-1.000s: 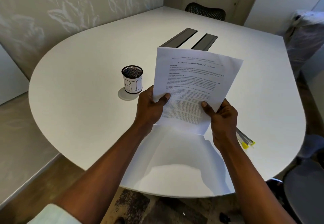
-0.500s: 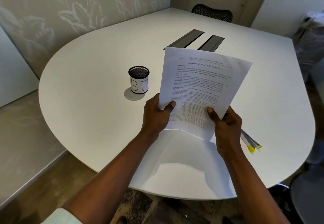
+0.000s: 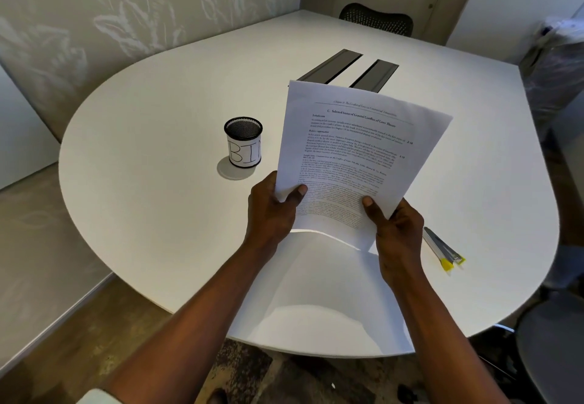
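A printed sheet of paper with dense black text is held up above the white table, tilted slightly to the right. My left hand grips its lower left edge, thumb on the front. My right hand grips the lower right corner, thumb on the printed side. A small black mesh cup with a white label reading "BIN" stands on the table to the left of the sheet.
Two grey pens with yellow ends lie on the table right of my right hand. Two dark cable slots sit mid-table. A black mesh chair stands at the far side, a grey chair at lower right.
Both hands keep the same grip on the sheet. The view has shifted a little, so the sheet, cup and pens sit slightly further right and lower in the frame.
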### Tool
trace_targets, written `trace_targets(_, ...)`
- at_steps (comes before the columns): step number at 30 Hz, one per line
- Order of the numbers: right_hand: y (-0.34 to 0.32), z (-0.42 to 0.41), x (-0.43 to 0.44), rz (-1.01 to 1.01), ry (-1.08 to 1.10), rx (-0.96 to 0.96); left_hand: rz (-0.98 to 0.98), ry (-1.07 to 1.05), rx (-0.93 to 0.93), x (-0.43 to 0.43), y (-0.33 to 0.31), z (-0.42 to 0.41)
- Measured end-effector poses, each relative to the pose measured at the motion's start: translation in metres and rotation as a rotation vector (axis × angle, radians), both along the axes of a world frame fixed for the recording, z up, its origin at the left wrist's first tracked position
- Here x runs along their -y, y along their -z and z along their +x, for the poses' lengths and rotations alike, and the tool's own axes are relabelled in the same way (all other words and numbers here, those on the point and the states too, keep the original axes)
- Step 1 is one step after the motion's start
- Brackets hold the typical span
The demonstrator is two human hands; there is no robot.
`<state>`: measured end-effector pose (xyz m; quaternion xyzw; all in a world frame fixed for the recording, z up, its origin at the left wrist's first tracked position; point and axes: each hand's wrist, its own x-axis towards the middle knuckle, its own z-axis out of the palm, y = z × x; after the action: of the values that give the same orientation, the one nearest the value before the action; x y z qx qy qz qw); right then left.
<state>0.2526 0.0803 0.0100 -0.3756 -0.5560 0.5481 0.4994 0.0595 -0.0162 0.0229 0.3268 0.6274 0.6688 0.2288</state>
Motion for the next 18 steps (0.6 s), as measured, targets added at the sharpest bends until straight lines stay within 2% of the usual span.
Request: trace_targets(18,0.0058,-0.0018,-0.0018,-0.004,0.004,0.027,-0.030,-0.009,0.056,-0.0011,0.0047,0.0036)
